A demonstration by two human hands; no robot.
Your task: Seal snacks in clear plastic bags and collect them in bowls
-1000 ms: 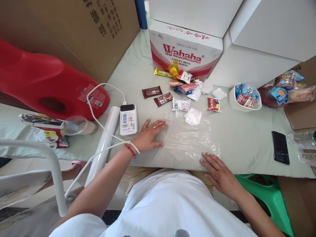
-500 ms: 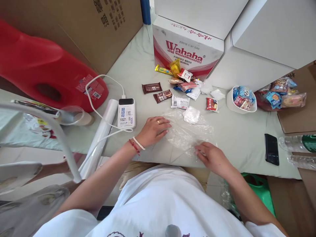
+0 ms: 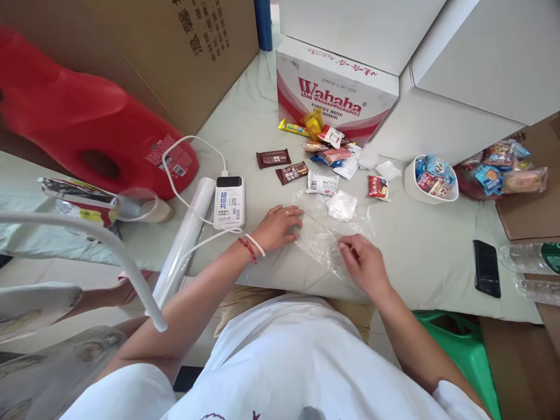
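Since a second ago, both of my hands have drawn in from lying flat and spread on the clear plastic bag (image 3: 326, 239); it was smoothed wide over the table edge then, and now it lies bunched and crumpled between them. I judge that means I have gone from flattening it to gathering it up.

Nearest me, my right hand (image 3: 363, 263) has come up from the table edge onto the bag's near side, fingers curled together and pinching a fold of the film. My left hand (image 3: 277, 226), with a ring and two bracelets at the wrist, rests with its fingers bent on the bag's left edge, pressing or gripping it; I cannot tell which.

Just left of that wrist lie the white power bank (image 3: 230, 202) with its cable, and a roll of clear film (image 3: 184, 242). Beyond the bag, small snack packets are scattered: a white one (image 3: 321, 183), two brown bars (image 3: 282, 165) and a red packet (image 3: 378, 186). Farther right sits a white bowl (image 3: 431, 192) of wrapped sweets, with a black phone (image 3: 486, 268) well apart toward the near right. At the back stands the Wahaha carton (image 3: 335, 93), and to the far left a red plastic container (image 3: 87, 125).
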